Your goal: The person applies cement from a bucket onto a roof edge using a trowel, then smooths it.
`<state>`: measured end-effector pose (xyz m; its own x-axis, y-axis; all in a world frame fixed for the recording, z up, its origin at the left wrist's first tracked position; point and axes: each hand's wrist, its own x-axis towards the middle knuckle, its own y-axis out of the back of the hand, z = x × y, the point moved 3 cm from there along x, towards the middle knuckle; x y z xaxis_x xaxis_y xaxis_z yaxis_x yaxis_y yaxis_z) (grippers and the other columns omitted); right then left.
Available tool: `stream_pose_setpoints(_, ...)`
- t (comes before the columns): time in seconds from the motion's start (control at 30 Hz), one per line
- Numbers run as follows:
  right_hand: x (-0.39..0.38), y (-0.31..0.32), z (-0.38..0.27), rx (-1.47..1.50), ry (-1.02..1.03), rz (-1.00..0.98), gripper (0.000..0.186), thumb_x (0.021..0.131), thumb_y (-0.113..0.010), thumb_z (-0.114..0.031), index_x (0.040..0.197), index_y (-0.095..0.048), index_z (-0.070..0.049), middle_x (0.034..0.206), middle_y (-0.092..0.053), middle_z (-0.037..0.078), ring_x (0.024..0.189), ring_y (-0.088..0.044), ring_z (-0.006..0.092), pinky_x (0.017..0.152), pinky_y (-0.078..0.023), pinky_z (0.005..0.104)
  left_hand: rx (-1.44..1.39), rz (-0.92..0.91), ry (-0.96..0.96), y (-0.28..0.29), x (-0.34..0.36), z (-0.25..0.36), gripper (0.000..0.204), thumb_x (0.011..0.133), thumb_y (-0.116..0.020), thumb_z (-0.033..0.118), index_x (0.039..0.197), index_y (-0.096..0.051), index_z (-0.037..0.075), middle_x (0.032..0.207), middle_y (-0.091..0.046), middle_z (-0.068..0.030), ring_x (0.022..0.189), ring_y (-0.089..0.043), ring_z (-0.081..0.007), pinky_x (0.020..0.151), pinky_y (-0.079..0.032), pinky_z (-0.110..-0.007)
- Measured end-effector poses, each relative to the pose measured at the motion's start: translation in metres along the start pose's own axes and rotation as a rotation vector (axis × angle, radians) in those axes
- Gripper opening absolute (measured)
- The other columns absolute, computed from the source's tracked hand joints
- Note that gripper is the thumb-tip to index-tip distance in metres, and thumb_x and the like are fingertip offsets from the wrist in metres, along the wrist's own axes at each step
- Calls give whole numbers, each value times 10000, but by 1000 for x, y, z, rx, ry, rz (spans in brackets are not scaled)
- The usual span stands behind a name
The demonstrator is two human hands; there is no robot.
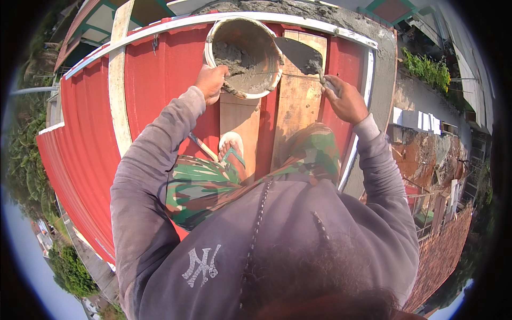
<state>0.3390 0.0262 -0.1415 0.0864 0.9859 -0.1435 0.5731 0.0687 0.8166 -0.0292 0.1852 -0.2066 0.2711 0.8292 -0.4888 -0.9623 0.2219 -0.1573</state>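
A whitish bucket [265,56] is tilted so that its mouth faces me, and grey wet mortar [233,63] lies inside it. My left hand [212,84] is closed over the near left part of its rim. At the bucket's right, my right hand [345,100] grips a trowel [297,55] by the handle. The dark blade points left, its tip close to the bucket's rim; whether they touch I cannot tell. Some mortar clings to the trowel near the handle. Below the bucket, my sandaled foot [231,149] is on a wooden plank [240,118].
Red ribbed roofing [160,80] spreads under me, bordered by white edging [170,25]. Another plank [295,101] lies beneath the trowel, and a pale board [117,85] crosses at left. Along the right runs a grey mortared ledge [383,80], with lower ground and a green plant [426,69] beyond.
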Motion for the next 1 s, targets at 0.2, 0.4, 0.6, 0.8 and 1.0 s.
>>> stream_pose_setpoints(0.2, 7, -31, -49, -99, 2, -493, 390, 1108, -578, -326, 1298, -688, -4, 1072, -771, 265, 1020, -747, 453, 905, -575, 521, 80, -18, -161, -12, 10, -14, 657, 887, -588, -8, 1495, -398, 149, 1257, -589, -127, 1014, -703, -276, 783, -655, -472)
stream_pose_setpoints(0.4, 31, -68, -91, 20, 192, -228, 303, 1032, -589, -207, 1200, -723, 7, 1023, -766, 288, 993, -778, 396, 876, -609, 522, 124, -2, -182, -20, 4, -7, 718, 866, -606, 11, 1535, -374, 129, 1198, -598, -107, 1009, -666, -247, 867, -602, -411)
stream_pose_setpoints(0.6, 33, -58, -108, -390, 153, -314, 398, 964, -565, -93, 1354, -638, -57, 1044, -764, 254, 1007, -759, 442, 890, -605, 557, 251, 47, -400, -19, -17, 7, 608, 879, -564, -30, 1484, -515, 10, 1252, -646, -113, 1047, -663, -220, 959, -556, -348)
stream_pose_setpoints(0.8, 44, -84, -95, -566, 191, 41, 636, 983, -567, -64, 1614, -491, -99, 1060, -733, 268, 997, -758, 422, 850, -628, 497, 763, -2, -670, -22, -20, 16, 927, 839, -540, -86, 1714, -290, 93, 1625, -403, -236, 1461, -489, -367, 1228, -405, -398)
stream_pose_setpoints(1.0, 25, -143, -106, -270, 169, -436, 433, 930, -639, -122, 1350, -681, -20, 1099, -757, 333, 1071, -759, 454, 920, -618, 528, 601, -73, -622, -12, -20, 3, 768, 891, -517, -36, 1646, -382, -11, 1575, -511, -197, 1479, -483, -298, 1252, -337, -351)
